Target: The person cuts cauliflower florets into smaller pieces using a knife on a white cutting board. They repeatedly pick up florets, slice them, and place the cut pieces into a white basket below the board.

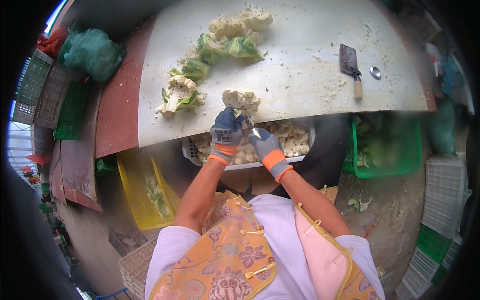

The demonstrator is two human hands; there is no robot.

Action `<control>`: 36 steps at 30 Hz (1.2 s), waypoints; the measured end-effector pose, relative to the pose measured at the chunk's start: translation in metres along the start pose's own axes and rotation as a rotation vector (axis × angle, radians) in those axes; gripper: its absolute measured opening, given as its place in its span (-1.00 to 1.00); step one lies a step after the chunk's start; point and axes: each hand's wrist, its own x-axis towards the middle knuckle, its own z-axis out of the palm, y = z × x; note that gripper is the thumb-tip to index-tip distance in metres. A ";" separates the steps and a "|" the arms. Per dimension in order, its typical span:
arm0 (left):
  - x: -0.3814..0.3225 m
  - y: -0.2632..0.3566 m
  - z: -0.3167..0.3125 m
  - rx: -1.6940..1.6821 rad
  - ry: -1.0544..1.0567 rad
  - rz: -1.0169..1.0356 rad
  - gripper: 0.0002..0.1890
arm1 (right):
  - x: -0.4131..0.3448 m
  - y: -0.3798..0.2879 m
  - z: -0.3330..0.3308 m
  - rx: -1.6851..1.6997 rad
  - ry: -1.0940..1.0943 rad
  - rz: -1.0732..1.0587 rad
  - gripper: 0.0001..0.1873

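In a grey-and-blue work glove, my left hand (226, 129) grips a piece of cauliflower (243, 100) by its stem, just over the table's front edge. My right hand (267, 147), gloved alike, is closed around the handle of a small knife (251, 125). Its blade points up at the cauliflower's underside, close to my left fingers; the tip is partly hidden. Beneath both hands a white plastic crate (268, 164) holds many cut cauliflower florets (294, 137). On the white tabletop (296, 90), a cauliflower head with leaves (179, 93) rests left of my hands.
More cauliflower heads (240, 22) and green leaves (243, 48) lie farther back. A cleaver (350, 69) and a round metal piece (375, 72) are at right. A yellow crate (137, 195) stands left below the table, a green crate (388, 173) right. Stacked crates (444, 198) line the right side.
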 end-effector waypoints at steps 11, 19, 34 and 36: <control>0.060 0.000 -0.035 0.297 -0.551 0.465 -0.75 | 0.000 -0.032 0.003 -0.378 0.090 -0.073 -0.62; 0.006 -0.012 -0.053 0.024 -0.220 0.075 -0.75 | -0.002 -0.031 0.028 -0.582 0.037 -0.117 -0.61; 0.016 -0.001 -0.066 -1.714 -0.339 -0.827 -0.66 | 0.018 -0.053 -0.006 -0.839 0.198 -0.155 -0.61; 0.010 -0.002 -0.062 -1.739 -0.356 -0.781 -0.64 | 0.016 -0.054 -0.011 -0.902 0.211 -0.177 -0.58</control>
